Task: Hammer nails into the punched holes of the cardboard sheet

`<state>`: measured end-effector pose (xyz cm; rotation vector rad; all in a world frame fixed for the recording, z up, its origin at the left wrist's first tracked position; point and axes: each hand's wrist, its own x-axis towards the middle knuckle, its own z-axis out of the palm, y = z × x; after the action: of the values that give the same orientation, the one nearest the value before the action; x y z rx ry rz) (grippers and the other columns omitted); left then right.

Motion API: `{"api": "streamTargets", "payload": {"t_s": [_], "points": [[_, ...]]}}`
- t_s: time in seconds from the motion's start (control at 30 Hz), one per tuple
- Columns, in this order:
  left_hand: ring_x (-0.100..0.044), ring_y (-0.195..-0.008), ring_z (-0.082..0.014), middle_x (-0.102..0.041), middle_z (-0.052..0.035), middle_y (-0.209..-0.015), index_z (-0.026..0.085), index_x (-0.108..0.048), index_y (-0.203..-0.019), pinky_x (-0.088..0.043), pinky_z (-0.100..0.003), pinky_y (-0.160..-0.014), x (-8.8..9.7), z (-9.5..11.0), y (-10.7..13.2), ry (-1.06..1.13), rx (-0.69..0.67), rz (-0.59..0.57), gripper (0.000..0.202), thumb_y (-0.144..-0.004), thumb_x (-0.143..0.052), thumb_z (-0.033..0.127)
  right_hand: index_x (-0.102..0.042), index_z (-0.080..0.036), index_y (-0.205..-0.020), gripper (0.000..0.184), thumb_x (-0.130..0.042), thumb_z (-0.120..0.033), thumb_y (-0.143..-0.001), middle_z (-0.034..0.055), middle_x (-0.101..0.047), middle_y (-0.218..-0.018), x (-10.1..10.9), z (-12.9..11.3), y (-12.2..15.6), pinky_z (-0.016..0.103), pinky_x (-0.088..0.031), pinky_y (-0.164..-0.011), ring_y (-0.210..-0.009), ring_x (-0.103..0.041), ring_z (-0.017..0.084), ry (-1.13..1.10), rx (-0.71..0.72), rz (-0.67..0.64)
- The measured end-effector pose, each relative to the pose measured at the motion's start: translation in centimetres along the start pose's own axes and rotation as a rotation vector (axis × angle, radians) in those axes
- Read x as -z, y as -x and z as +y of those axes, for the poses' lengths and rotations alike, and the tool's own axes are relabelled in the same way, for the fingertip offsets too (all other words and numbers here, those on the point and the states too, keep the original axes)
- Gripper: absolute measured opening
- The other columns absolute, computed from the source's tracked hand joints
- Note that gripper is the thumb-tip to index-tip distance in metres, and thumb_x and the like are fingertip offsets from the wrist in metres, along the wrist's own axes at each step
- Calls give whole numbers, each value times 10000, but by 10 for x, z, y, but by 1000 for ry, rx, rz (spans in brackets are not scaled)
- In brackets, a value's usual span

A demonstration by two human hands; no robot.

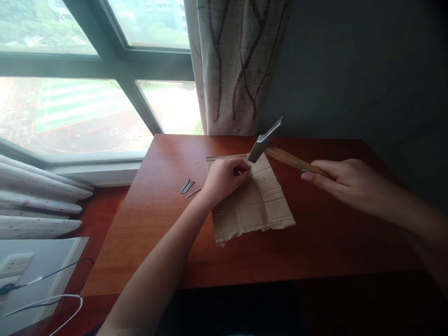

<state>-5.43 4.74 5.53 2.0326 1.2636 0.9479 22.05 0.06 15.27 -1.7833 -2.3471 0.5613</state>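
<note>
Right hand [336, 179] grips the wooden handle of a steel-headed hammer [268, 140], its head tilted just above a torn brown cardboard sheet [255, 205] on the red-brown wooden surface [168, 219]. Left hand [224, 177], forearm extended, rests on the sheet with fingers pinched closed.

left hand [222, 181] fingers [241, 166] pinch something too small to tell; cardboard [257, 205] beneath them partly hidden. hammer [266, 140] head blurred just above the fingers, handle end buried in right hand [345, 181].
</note>
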Motion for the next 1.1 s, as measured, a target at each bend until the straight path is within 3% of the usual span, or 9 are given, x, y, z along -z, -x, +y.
{"api": "streamTargets", "payload": {"t_s": [0.1, 0.3, 0.53, 0.73, 1.1], "points": [[-656, -685, -141, -747, 0, -759, 190, -747, -793, -449, -255, -636, 1, 0, 0, -2, -4, 0, 75, -827, -696, 147, -470, -232, -665, 622, -416, -800, -913, -33, -383, -530, 5, -2, 1, 302, -274, -503, -480, -385, 126, -11, -34, 24], [-663, -705, -152, -751, -7, -783, 195, -757, -814, -465, -261, -649, 0, -1, 0, -16, 4, -11, 75, -830, -692, 160, -500, -228, -708, 564, -426, -730, -954, -31, -442, -557, -6, -1, -1, 296, -290, -514, -507, -424, 129, -27, -25, -71], [-670, -716, -155, -760, -7, -792, 197, -756, -815, -471, -261, -653, 1, 1, 0, -26, 0, -19, 85, -835, -684, 156, -466, -230, -679, 571, -434, -732, -950, -33, -420, -534, -7, -1, 3, 299, -274, -506, -490, -411, 129, -28, -38, -7], [-667, -716, -167, -759, -21, -794, 196, -763, -809, -476, -270, -657, 2, 3, 0, -86, 15, -33, 89, -831, -686, 159, -513, -230, -713, 525, -445, -680, -975, -26, -477, -566, -14, 0, 2, 307, -307, -535, -518, -447, 139, -23, -16, -75], [-681, -727, -178, -775, -14, -826, 216, -770, -869, -464, -285, -656, 4, 9, 1, -169, 14, -46, 92, -861, -694, 165, -473, -229, -675, 564, -455, -720, -952, -32, -449, -545, -11, 0, 8, 295, -291, -517, -497, -419, 127, -49, -47, -14]]}}
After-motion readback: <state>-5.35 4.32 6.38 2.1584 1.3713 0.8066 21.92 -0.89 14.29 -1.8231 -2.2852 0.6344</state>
